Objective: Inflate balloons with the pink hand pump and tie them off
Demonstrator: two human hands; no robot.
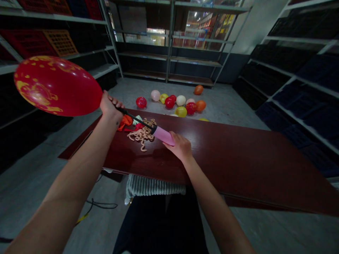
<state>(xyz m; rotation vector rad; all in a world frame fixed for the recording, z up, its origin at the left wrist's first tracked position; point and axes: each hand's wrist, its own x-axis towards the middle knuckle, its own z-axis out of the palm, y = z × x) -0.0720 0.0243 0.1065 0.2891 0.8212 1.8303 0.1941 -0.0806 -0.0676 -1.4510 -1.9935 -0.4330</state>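
Pink pump (163, 135), long axis slanting far-left toward red balloon (58, 86) — left hand (109, 106) clasping balloon's narrow end, right hand (181, 146) gripping pump.

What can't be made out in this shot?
Head view throughout:
Neck of the glossy red oval balloon with yellow print: hidden by the left hand.
Gripped end of the pink cylindrical pump handle: covered by the right hand.
Lower part of the rightmost yellow balloon: blocked by the glossy red-brown table.
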